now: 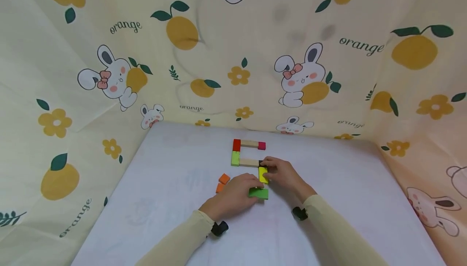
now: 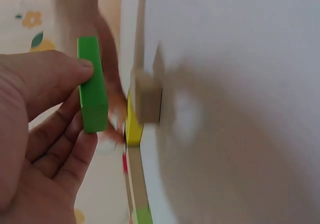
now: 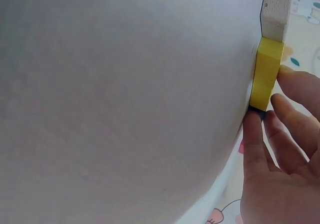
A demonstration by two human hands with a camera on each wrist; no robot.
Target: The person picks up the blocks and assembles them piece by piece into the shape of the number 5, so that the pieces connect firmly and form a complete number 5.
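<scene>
In the left wrist view my left hand [image 1: 237, 191] pinches a green block [image 2: 93, 86] between thumb and fingers, above the white tabletop. My right hand [image 1: 284, 172] has its fingertips at a yellow block [image 1: 263, 174] and at the black block [image 1: 260, 163] beyond it. The thumb lies along the yellow block's right side, with no finger on its left. A plain wooden block [image 3: 275, 9] stands against the yellow block's near end; my left hand and the green block mostly cover it in the head view.
Beyond my hands, a row of blocks bends in a C: light wooden block [image 1: 249, 163], lime block [image 1: 235, 159], red block [image 1: 236, 144], another wooden block [image 1: 249, 144], crimson block [image 1: 262, 146]. Two orange blocks [image 1: 224, 178] lie left of my left hand. Patterned cloth [image 1: 219, 63] surrounds the white table [image 1: 164, 168].
</scene>
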